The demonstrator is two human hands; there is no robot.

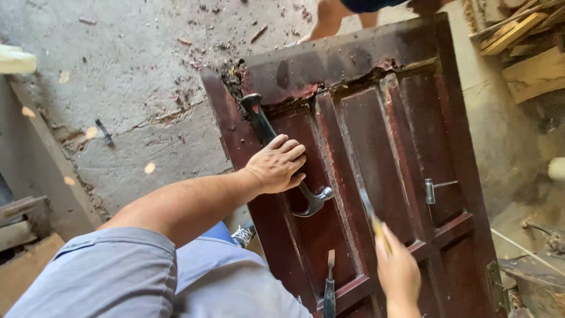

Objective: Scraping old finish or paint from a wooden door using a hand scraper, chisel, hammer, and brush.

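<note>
Hammer (282, 159): 1, under left hand (276, 165), grip flat | chisels: 2, right hand (397, 271) grip clenching one (371, 215) | door (412, 135): 1

The dark red panelled wooden door (406, 135) lies flat, and its right-hand panels are mostly bare, broken only by a small metal latch (430, 191). Along the left panel a black-handled claw hammer (315, 200) lies under the left hand (276, 165), blocking that strip. Near the door's near edge a dark-handled chisel (329, 288) rests, beside the right hand (397, 271) with its thin tool (371, 212).
</note>
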